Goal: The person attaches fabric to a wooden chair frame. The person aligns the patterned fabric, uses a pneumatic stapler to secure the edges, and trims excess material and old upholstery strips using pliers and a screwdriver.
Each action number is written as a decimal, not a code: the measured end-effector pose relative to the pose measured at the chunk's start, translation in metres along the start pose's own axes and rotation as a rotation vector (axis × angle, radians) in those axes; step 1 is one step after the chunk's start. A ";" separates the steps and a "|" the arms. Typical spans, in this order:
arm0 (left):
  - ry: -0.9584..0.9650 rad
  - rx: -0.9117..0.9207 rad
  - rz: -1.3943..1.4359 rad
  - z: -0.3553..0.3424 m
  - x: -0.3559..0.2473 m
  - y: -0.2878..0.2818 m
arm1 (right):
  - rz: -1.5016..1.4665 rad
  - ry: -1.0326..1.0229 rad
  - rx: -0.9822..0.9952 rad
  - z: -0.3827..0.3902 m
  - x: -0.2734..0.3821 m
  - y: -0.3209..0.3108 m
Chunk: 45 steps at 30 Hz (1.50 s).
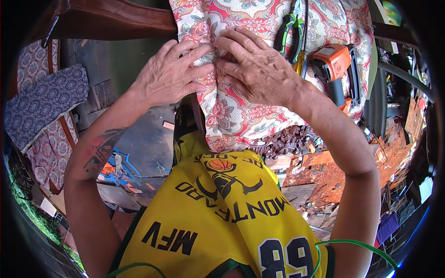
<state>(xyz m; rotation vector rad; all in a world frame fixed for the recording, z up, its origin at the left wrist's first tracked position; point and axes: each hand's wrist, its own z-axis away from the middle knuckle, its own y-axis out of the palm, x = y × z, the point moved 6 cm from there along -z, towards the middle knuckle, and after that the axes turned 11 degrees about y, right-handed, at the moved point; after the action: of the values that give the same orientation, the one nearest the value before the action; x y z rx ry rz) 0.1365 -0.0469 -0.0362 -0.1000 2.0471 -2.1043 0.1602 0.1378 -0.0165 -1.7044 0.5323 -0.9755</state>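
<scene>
Floral red-and-white fabric (222, 116) covers a piece of wooden furniture in front of me. My left hand (174, 74) curls its fingers over the fabric's left edge. My right hand (250, 67) lies just right of it, fingers bent and gripping the same cloth at a raised fold. Just beyond my right hand are green-and-black pliers (283, 34) and a long tool with a yellow handle (304, 64). An orange-and-black staple gun (330, 62) rests on the fabric farther right. My fingertips are partly hidden in the folds.
A dark wooden frame (111, 21) crosses the upper left. Patterned upholstered pieces (44, 106) stand at the left. Below, the floor holds blue-handled tools (123, 169) and scraps of wood, with reddish debris (343, 167) at the right. A dark hose-like bar (403, 76) curves along the right.
</scene>
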 end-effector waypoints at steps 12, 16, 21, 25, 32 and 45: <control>-0.018 0.044 0.054 -0.001 -0.004 -0.013 | -0.004 0.021 -0.014 0.001 0.000 -0.001; -0.016 0.095 0.047 -0.011 -0.008 -0.028 | 0.030 0.017 0.000 0.001 -0.001 0.001; 0.013 0.226 -0.034 -0.018 -0.012 -0.032 | 0.048 0.006 0.000 0.001 -0.002 0.003; -0.005 0.323 -0.081 -0.022 -0.017 -0.035 | 0.068 -0.002 -0.019 0.001 -0.001 0.002; -0.094 0.534 0.001 -0.024 -0.011 -0.043 | 0.053 -0.016 -0.041 0.002 -0.004 0.001; 0.009 0.485 0.061 -0.019 0.001 -0.038 | -0.131 0.000 -0.006 -0.005 -0.023 -0.014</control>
<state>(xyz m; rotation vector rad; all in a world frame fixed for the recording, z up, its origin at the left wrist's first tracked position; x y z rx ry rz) 0.1279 -0.0275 0.0012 0.0462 1.4653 -2.4904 0.1416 0.1573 -0.0109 -1.7621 0.4279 -1.0671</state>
